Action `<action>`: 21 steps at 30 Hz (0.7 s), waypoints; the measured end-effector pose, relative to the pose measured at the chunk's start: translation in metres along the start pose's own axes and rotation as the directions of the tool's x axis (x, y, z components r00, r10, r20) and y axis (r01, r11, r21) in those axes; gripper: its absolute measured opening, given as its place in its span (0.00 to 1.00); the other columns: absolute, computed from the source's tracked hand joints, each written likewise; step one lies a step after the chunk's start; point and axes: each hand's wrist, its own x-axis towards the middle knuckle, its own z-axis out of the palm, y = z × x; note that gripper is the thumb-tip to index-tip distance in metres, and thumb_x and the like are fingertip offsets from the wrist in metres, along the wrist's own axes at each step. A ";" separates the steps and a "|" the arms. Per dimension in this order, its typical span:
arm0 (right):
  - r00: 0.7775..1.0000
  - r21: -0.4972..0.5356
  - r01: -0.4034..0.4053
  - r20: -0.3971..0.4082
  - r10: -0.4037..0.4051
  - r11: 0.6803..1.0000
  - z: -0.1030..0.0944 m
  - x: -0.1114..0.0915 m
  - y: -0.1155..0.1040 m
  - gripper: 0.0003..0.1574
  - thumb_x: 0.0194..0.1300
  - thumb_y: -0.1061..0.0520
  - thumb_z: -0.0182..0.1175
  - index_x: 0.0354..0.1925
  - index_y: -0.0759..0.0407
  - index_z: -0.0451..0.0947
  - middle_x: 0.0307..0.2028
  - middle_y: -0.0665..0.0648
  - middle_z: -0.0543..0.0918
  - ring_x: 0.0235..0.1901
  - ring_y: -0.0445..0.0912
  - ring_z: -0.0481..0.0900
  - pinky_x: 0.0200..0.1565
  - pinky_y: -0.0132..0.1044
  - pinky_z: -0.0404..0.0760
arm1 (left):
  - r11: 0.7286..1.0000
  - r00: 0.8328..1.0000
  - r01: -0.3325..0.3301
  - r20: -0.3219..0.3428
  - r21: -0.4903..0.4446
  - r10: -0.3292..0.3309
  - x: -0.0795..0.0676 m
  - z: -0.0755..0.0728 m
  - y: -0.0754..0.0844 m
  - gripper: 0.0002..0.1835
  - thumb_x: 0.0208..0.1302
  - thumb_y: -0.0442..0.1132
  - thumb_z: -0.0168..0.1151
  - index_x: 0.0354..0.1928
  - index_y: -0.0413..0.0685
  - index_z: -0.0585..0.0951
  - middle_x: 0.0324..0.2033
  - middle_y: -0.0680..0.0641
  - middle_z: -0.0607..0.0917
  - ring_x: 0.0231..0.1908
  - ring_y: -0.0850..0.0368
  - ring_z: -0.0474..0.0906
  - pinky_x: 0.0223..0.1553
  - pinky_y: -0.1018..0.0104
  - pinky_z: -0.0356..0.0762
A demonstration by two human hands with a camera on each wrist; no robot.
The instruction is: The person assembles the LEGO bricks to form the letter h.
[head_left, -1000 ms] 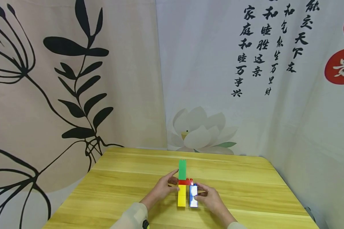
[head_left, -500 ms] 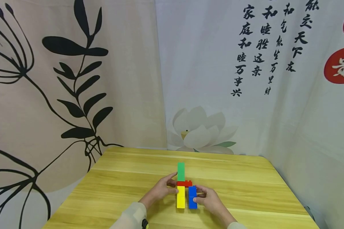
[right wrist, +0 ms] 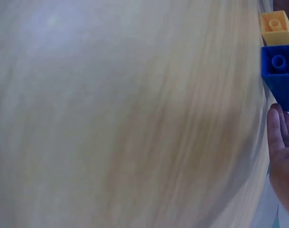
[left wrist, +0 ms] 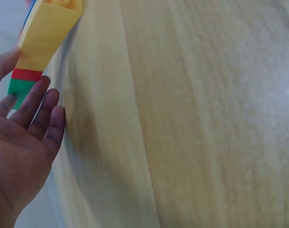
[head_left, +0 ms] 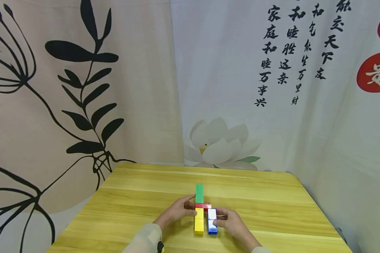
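Observation:
A structure of toy building blocks is held between both hands in the head view. Its green blocks [head_left: 199,193] sit above a red block [head_left: 203,206], with yellow blocks [head_left: 199,225] below on the left and blue blocks [head_left: 212,226] on the right. My left hand [head_left: 177,211] grips the left side, thumb at the yellow part and a finger by the green. From the right, my right hand [head_left: 233,222] pinches the blue part. Hollow undersides of the yellow [right wrist: 275,23] and blue [right wrist: 278,61] blocks face the right wrist camera.
The wooden table [head_left: 259,196] spreads beneath and around the hands. Behind it hangs a printed cloth [head_left: 145,88] with plants and writing. A dark band [head_left: 160,247] is on the left wrist.
The structure has moved slightly lower in the head view and tipped, so the studs on the green top no longer show. Both hands keep their hold and move with it.

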 end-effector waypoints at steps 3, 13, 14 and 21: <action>1.000 -0.002 -0.003 0.008 0.003 1.000 0.001 0.000 0.002 0.37 0.59 0.55 0.70 0.62 0.69 0.72 0.56 0.67 0.81 0.51 0.55 0.82 0.50 0.45 0.83 | 1.000 1.000 0.006 0.011 0.004 -0.006 0.000 0.000 -0.001 0.39 0.62 0.39 0.68 0.74 0.46 0.62 0.52 0.41 0.82 0.53 0.47 0.78 0.57 0.44 0.76; 0.999 -0.056 -0.051 -0.007 0.051 0.997 0.000 0.002 0.004 0.35 0.61 0.54 0.69 0.62 0.68 0.73 0.54 0.64 0.83 0.50 0.52 0.82 0.52 0.48 0.82 | 0.999 0.999 0.001 0.033 0.049 -0.003 0.002 0.003 -0.003 0.34 0.63 0.38 0.67 0.70 0.41 0.67 0.50 0.43 0.83 0.50 0.50 0.79 0.56 0.46 0.77; 0.998 -0.065 -0.060 -0.009 0.060 0.996 0.000 0.002 0.004 0.35 0.61 0.53 0.69 0.62 0.67 0.73 0.53 0.63 0.83 0.50 0.52 0.82 0.52 0.48 0.82 | 0.998 0.999 -0.001 0.032 0.056 -0.001 0.002 0.004 -0.004 0.33 0.63 0.38 0.67 0.69 0.41 0.68 0.49 0.43 0.83 0.50 0.50 0.79 0.56 0.46 0.76; 0.996 -0.075 -0.091 -0.014 0.091 0.993 -0.001 0.001 0.004 0.36 0.62 0.51 0.67 0.63 0.66 0.72 0.53 0.61 0.83 0.50 0.50 0.81 0.52 0.48 0.82 | 0.997 1.000 0.014 0.018 0.071 -0.015 0.001 0.007 -0.004 0.32 0.63 0.37 0.67 0.68 0.42 0.70 0.47 0.46 0.84 0.48 0.52 0.78 0.57 0.46 0.76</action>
